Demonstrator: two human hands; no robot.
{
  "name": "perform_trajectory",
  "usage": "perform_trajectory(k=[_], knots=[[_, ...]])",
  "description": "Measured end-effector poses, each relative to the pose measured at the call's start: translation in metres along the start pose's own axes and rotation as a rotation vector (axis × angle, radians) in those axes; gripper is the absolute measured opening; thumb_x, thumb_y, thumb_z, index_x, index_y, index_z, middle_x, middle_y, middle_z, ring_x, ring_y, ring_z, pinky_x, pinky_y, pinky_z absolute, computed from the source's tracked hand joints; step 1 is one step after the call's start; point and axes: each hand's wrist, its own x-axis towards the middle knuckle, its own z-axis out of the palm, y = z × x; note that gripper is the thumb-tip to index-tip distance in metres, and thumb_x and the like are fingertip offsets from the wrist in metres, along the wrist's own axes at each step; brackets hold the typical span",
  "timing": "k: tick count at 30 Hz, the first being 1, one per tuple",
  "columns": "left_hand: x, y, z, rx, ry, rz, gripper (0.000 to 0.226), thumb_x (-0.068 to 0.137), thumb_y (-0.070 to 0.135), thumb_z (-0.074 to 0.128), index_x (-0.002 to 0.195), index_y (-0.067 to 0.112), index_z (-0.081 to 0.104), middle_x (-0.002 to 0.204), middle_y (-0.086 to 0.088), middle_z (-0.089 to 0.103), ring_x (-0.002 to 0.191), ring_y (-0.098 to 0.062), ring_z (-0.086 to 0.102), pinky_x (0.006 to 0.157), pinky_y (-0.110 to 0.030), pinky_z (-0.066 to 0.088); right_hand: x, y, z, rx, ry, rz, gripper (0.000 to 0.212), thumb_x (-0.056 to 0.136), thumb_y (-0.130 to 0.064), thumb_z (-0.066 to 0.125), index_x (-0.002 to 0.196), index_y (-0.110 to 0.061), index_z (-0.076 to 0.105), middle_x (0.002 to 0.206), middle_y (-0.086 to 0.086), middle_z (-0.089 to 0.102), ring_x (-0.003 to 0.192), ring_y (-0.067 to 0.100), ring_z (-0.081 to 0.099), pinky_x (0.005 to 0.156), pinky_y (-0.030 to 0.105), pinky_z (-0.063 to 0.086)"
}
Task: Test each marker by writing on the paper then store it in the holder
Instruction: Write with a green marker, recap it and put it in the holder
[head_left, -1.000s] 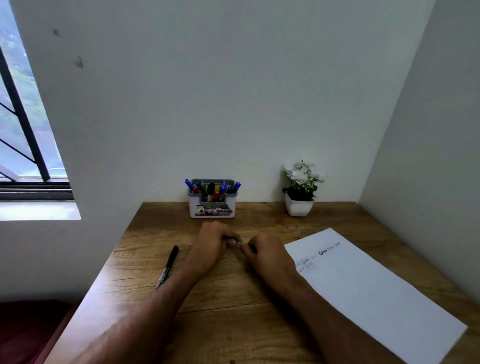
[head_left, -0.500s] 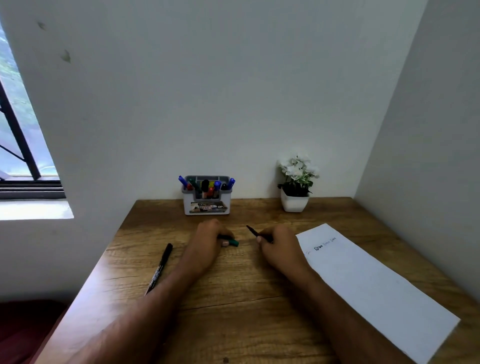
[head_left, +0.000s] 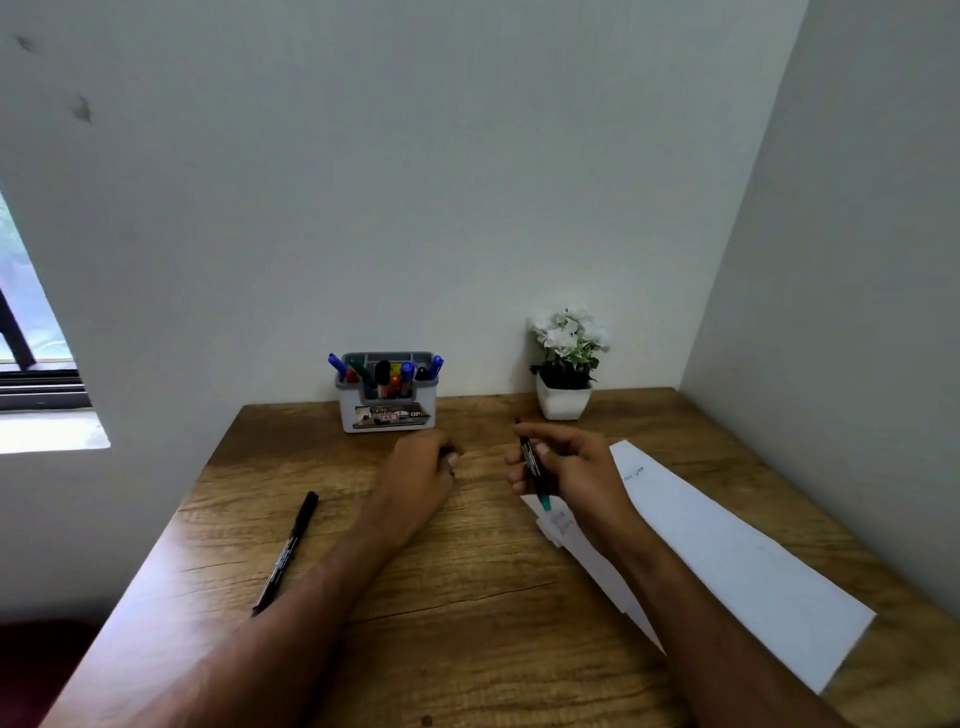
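My right hand (head_left: 569, 467) grips an uncapped black marker with a green end (head_left: 532, 462), its tip pointing up and away, just left of the white paper (head_left: 727, 561). The paper lies at the right of the wooden desk and carries a few small written marks near its far end. My left hand (head_left: 423, 462) is closed on the desk around a small dark thing, apparently the marker's cap, mostly hidden in the fist. A second black marker (head_left: 288, 551) lies capped on the desk at the left. The grey holder (head_left: 387, 413) stands at the back with several markers in it.
A white pot with a flowering plant (head_left: 565, 371) stands against the back wall right of the holder. Walls close the desk at the back and right. The desk's left edge (head_left: 156, 545) drops off below a window.
My hands have pulled apart: the cap came off the marker in my left hand, and my right hand carried the marker right and turned it upright beside the paper.
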Motion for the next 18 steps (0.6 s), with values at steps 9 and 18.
perform_trajectory(k=[9,18], knots=[[-0.001,0.052,0.041,-0.015,-0.298,0.050,0.053,0.096,0.041,0.051,0.144,0.023,0.039,0.149,0.002,0.040,0.134,-0.014,0.037,0.106,-0.032,0.032,-0.008,0.000,-0.057,0.088,0.158,-0.166,0.026,0.094,0.006,0.061,0.117,-0.003,0.068,0.097,0.021,0.076,0.080,0.030,0.074,0.069,0.033,0.062],[-0.008,0.059,0.061,-0.014,-0.489,0.169,0.067,0.090,0.052,0.056,0.148,0.031,0.031,0.156,0.009,0.028,0.140,-0.009,0.028,0.115,-0.035,0.029,-0.026,0.010,-0.084,-0.132,0.317,-0.097,0.010,0.091,-0.012,0.073,0.097,-0.004,0.074,0.083,0.013,0.077,0.065,0.027,0.070,0.055,0.032,0.055]])
